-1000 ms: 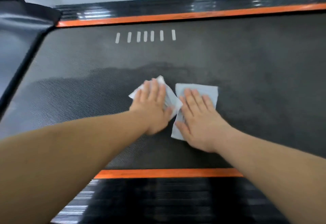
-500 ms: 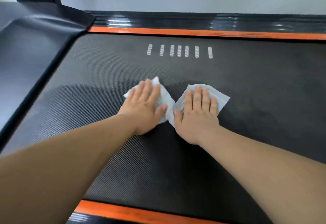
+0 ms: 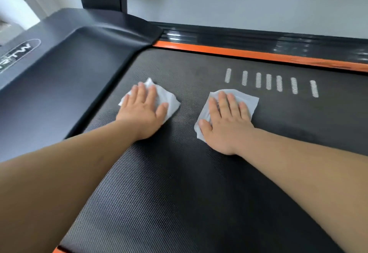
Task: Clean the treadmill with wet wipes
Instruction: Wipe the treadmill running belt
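- The left hand (image 3: pixel 142 111) lies flat with its fingers spread, pressing a white wet wipe (image 3: pixel 169 100) onto the black treadmill belt (image 3: pixel 179 183).
- The right hand (image 3: pixel 227 122) also lies flat and spread out, pressing a second wet wipe (image 3: pixel 250 101) onto the belt.
- The 2 hands are apart, with bare belt between them.
- The left wipe is near the black front cover (image 3: pixel 69 57) of the treadmill.
- A row of 7 white marks (image 3: pixel 268 82) is printed on the belt, just past the right wipe.
- An orange strip (image 3: pixel 249 54) runs along the far edge of the belt.
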